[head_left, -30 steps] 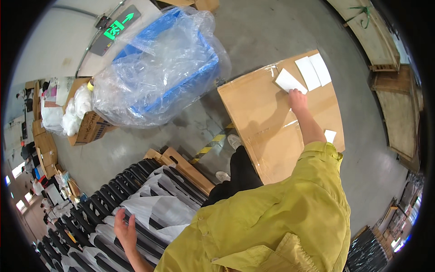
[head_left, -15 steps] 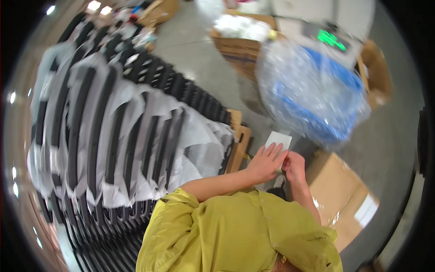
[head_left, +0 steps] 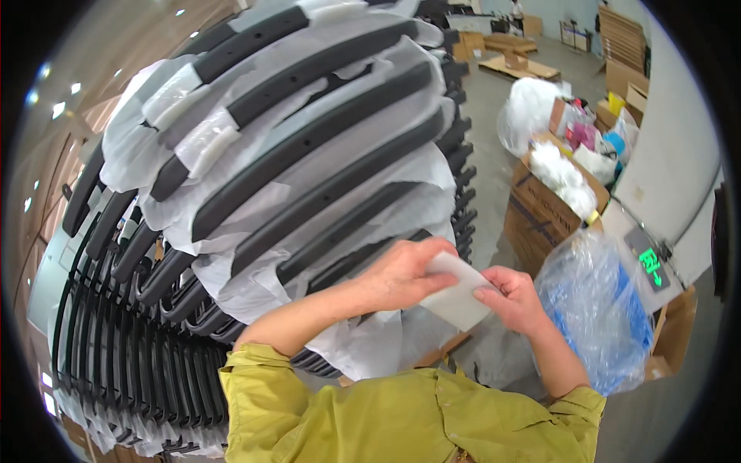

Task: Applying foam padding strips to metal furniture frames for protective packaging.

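Note:
A small white sheet (head_left: 461, 297), card-like and rectangular, is held in front of my chest between both hands. My left hand (head_left: 409, 272) is closed on its left side, thumb lying across the face. At the right edge, my right hand (head_left: 513, 299) pinches the sheet between thumb and fingers. Just beyond my left hand rises a tall stack of curved black frames (head_left: 324, 174), like stacked chairs, with white foam wrap (head_left: 370, 339) hanging between them. Whether the sheet is single or several layers, I cannot tell.
Right of me lies a blue bin (head_left: 633, 324) under clear plastic, below a green-lit sign (head_left: 648, 262) on a pillar. Farther off stand a brown carton (head_left: 532, 216) stuffed with white wrap and a heap of bags. Thin black legs (head_left: 139, 347) jut out at lower left.
My view has swung left toward the stack, which now looks closer. Both hands have come up with the white sheet, and my right hand now grips its edge.

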A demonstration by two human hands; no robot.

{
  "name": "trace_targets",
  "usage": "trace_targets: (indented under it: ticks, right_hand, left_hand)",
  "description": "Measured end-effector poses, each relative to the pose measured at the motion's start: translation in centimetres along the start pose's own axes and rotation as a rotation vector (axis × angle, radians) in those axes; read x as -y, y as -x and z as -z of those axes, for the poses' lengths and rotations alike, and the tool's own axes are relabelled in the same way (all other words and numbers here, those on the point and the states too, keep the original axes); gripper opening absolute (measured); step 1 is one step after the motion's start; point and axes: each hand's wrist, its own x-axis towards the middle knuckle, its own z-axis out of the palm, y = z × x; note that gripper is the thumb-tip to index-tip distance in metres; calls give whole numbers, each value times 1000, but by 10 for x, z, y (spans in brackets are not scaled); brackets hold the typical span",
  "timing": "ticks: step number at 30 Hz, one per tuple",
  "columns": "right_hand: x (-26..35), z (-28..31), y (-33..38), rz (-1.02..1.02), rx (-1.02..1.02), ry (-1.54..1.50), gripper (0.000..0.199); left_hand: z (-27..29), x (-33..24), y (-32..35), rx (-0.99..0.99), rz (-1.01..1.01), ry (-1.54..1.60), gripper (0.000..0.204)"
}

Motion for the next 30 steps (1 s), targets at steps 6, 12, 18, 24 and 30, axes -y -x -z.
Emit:
trace_targets:
  ticks: [6,12,18,24,30]
  right_hand:
    - [95,10,-90,120,-20,-93,20]
    - [138,35,-200,73,75,-65,23]
    - [125,38,-261,54,109,-188,20]
    - [138,68,-251,125,346,17,22]
    - [172,53,-249,121,490,84,21]
  left_hand:
    - [134,-35,-13,-682,-444,-555,13]
    - [211,-30,-71,-745,-293,-1107,20]
    - [242,-21,-123,-450,270,-874,31]
    - [234,-35,-133,-489,562,-578,34]
    - [221,-35,-138,-321,416,-1005,49]
